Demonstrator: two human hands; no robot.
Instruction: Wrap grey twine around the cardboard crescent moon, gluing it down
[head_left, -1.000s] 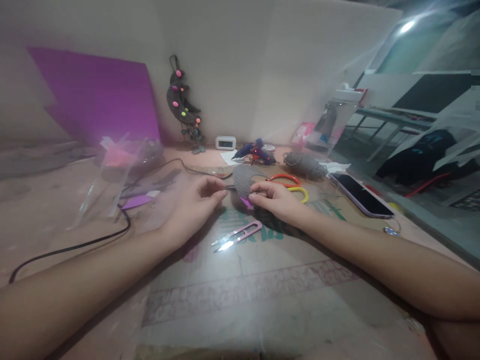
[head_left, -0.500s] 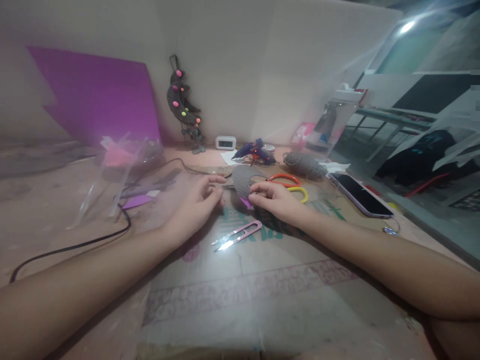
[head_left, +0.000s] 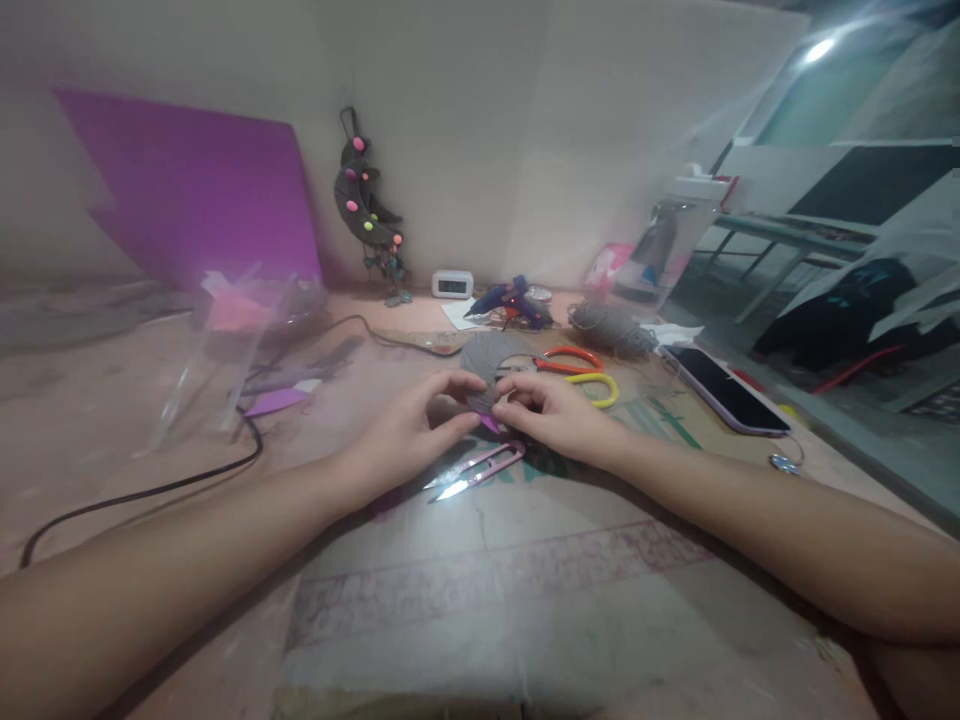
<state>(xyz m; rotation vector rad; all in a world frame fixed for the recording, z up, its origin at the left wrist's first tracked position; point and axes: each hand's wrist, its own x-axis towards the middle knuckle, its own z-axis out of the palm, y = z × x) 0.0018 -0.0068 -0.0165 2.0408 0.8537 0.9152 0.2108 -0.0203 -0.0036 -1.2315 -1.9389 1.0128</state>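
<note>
Between both hands is a crescent-shaped piece wrapped in grey yarn (head_left: 484, 358), its bare purple tip pointing down. My right hand (head_left: 559, 415) pinches its right side between thumb and fingertips. My left hand (head_left: 427, 420) is curled at its left edge, thumb and fingers closing on the lower part. Just below the hands lie pink thread snips (head_left: 491, 463), blades toward the left. Scissors with orange and yellow handles (head_left: 574, 360) rest behind my right hand, their blades partly covered.
A blue glue gun (head_left: 510, 300), a small white clock (head_left: 452, 284) and a grey yarn ball (head_left: 611, 328) stand at the back. A phone (head_left: 724, 388) lies right. A finished-looking moon ornament (head_left: 352, 195) hangs on the wall beside purple sheets (head_left: 202, 190). A black cord (head_left: 150, 492) crosses the left.
My left hand has moved right and slightly down, from apart at the left onto the yarn-wrapped crescent. The right hand keeps its pinch; the crescent has shifted slightly left and down.
</note>
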